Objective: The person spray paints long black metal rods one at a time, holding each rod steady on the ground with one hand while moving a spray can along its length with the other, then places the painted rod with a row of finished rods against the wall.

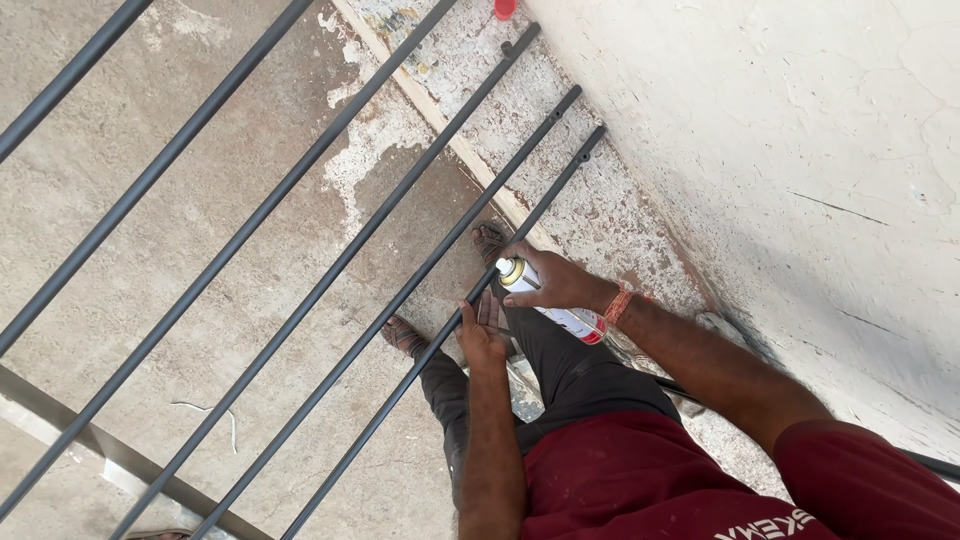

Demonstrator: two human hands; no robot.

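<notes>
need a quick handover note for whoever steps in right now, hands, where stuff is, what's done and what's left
Right hand: holds a white spray can with a red base, nozzle end toward the nearest dark metal rod.
Left hand: gripping that same rod, just below the can.
Things: several long dark grey metal rods lean in a row against the white plaster wall, over the concrete floor. A red cap lies near the wall's foot.
Done: the rods all look evenly dark grey.
Left: cannot tell which stretches, if any, are unsprayed; check the nearest rod by the hands.
</notes>
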